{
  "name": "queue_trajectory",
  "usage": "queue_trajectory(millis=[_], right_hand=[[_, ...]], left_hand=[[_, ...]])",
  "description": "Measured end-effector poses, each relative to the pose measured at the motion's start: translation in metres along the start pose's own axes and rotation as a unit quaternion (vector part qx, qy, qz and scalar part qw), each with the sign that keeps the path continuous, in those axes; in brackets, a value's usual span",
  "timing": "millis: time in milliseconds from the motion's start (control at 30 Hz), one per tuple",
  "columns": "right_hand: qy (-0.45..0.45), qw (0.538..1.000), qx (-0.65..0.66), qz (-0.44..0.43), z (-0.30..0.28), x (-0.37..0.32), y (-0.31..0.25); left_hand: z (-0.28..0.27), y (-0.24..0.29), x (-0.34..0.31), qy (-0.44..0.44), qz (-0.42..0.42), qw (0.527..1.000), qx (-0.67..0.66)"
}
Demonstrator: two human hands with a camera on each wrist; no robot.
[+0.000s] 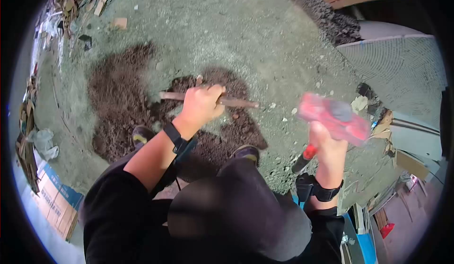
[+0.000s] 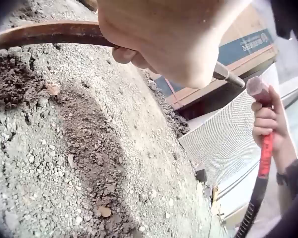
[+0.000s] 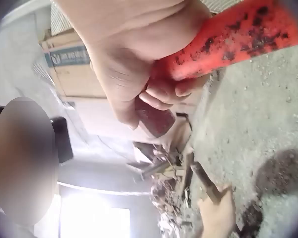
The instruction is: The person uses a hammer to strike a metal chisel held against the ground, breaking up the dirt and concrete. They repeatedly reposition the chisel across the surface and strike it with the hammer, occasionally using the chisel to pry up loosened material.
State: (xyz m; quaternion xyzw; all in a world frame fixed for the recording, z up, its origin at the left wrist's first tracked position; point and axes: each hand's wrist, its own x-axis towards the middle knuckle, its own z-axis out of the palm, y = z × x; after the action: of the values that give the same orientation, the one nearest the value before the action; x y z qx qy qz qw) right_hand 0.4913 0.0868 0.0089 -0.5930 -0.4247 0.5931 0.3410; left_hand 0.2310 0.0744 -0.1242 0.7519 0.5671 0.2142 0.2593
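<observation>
Your left hand [image 1: 202,104] is at the centre of the head view, fingers curled around the middle of a long brown bar [image 1: 241,102]. The bar lies roughly crosswise above the loose soil [image 1: 118,84]; your hand covers its mid-section. A short brown stub shows just above the knuckles; whether it belongs to the bar cannot be determined.

Your right hand [image 1: 327,141] is right of centre, fingers wrapped around the hammer [image 1: 336,115] close to its head. The red head is motion-blurred; the red-and-black handle extends toward the lower left. The hammer is apart from the bar. In the left wrist view, it stands at the right side of the frame.

Surroundings, head view:
- Lower centre: your knees occupy the foreground. The left shoe [image 1: 142,135] and right shoe [image 1: 247,154] stand at the near edge of the soil, below the bar.
- Left edge: piled scraps [image 1: 28,112] and a clear plastic bag [image 1: 43,142].
- Lower left: a cardboard box [image 1: 54,202] with a blue band.
- Upper left: a dark block [image 1: 85,41] and a flat tan piece [image 1: 120,23].
- Upper right: dark rubble [image 1: 336,22] and a ridged grey panel [image 1: 397,65].
- Lower right: a small red item [image 1: 387,229] among boards.
</observation>
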Motion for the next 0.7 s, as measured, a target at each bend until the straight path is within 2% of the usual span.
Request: queue_trajectory(millis=[67, 100, 133, 167, 233, 267, 367, 433, 467, 533, 600, 667, 700], right_hand=[[0.056, 0.995, 0.084, 0.006, -0.009, -0.015, 0.013], [0.068, 0.996, -0.052, -0.008, 0.002, -0.010, 0.011], [0.085, 0.979, -0.187, -0.018, 0.012, -0.004, 0.010], [-0.020, 0.999, -0.032, -0.035, 0.022, -0.001, 0.019], [-0.065, 0.991, -0.071, 0.096, 0.028, 0.005, 0.015], [-0.060, 0.991, -0.075, 0.091, 0.022, 0.007, 0.013], [0.073, 0.997, 0.033, 0.022, -0.004, -0.001, 0.013], [0.196, 0.979, 0.045, -0.022, -0.028, -0.015, 0.018], [0.249, 0.964, 0.096, -0.017, -0.039, -0.019, 0.019], [0.172, 0.963, 0.177, -0.111, -0.051, -0.025, 0.006], [0.150, 0.966, 0.181, -0.108, -0.065, -0.031, 0.008], [0.178, 0.968, 0.123, -0.129, -0.063, -0.031, 0.008], [0.224, 0.961, 0.059, -0.153, -0.049, -0.029, 0.009]], left_hand=[[0.002, -0.001, -0.003, 0.004, -0.007, 1.000, -0.016], [0.000, -0.001, -0.003, 0.003, -0.002, 1.000, -0.016], [-0.002, 0.000, -0.002, -0.004, -0.003, 1.000, -0.009], [-0.001, 0.002, -0.002, -0.011, -0.006, 1.000, -0.005], [0.006, 0.000, -0.003, 0.007, 0.007, 1.000, 0.006], [0.006, -0.003, -0.003, 0.004, 0.008, 1.000, 0.010], [0.006, -0.005, -0.004, -0.001, 0.000, 1.000, 0.010], [0.006, -0.007, -0.004, 0.000, -0.004, 1.000, 0.013], [0.002, -0.005, -0.002, 0.001, 0.004, 1.000, -0.001], [0.001, -0.008, 0.002, 0.004, -0.006, 1.000, 0.013], [-0.002, -0.004, 0.005, -0.014, -0.007, 1.000, 0.005], [0.002, -0.004, 0.002, 0.001, -0.007, 1.000, 0.000], [0.002, -0.003, 0.002, 0.012, -0.009, 1.000, 0.000]])
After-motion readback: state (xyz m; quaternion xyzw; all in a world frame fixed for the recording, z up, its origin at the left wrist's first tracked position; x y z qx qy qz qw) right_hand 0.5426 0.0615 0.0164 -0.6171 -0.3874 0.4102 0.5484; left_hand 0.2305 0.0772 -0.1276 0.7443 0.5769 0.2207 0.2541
